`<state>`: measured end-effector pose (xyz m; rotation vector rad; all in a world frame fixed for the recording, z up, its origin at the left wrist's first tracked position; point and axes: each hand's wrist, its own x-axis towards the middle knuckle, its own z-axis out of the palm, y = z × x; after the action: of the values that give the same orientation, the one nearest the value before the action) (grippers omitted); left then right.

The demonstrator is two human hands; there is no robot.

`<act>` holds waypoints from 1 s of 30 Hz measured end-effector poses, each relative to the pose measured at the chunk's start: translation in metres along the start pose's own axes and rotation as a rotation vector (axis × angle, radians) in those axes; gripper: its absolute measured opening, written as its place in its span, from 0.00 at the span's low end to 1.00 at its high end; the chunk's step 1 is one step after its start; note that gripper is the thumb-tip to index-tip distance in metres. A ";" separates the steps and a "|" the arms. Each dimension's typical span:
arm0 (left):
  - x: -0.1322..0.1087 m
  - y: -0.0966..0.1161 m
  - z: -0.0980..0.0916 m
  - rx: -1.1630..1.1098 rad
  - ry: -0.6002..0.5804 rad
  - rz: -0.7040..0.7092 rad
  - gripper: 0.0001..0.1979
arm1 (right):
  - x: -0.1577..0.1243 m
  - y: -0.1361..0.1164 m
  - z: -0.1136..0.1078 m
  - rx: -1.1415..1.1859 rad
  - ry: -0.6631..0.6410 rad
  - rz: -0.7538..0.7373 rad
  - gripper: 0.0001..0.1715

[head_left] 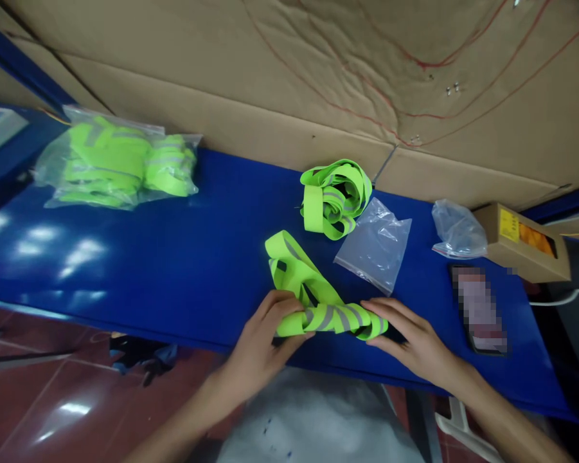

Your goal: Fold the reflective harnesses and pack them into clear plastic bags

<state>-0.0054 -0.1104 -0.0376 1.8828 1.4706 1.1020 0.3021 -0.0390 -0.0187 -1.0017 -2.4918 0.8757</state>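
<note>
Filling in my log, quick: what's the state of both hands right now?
Left hand: closed, holding the left end of the bunched neon strap.
Right hand: closed, holding its right end.

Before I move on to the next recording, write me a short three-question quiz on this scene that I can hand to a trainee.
1. Multiple choice: which thing do the left hand and the right hand hold?
a) the cardboard box
b) the neon band with gray stripes
c) a screwdriver

2. True or false: the loose neon coil lies outside the flat clear bag, to its left.

3. Fill the gap: on the blue table, to the right of the right hand, lies a ____ with a blurred-out screen.

Key: 1. b; 2. true; 3. phone
</note>
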 end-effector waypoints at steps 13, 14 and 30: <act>-0.017 -0.003 -0.009 -0.077 -0.126 0.025 0.16 | 0.014 0.000 0.017 -0.004 0.233 -0.233 0.30; -0.018 -0.003 -0.010 -0.080 -0.142 0.029 0.17 | 0.011 0.002 0.018 -0.020 0.224 -0.269 0.30; -0.022 0.000 -0.007 -0.038 -0.073 -0.002 0.24 | 0.005 -0.016 0.024 0.104 0.326 -0.122 0.26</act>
<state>-0.0129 -0.1321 -0.0403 1.8751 1.4019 1.0414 0.2789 -0.0542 -0.0262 -0.8703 -2.1844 0.7310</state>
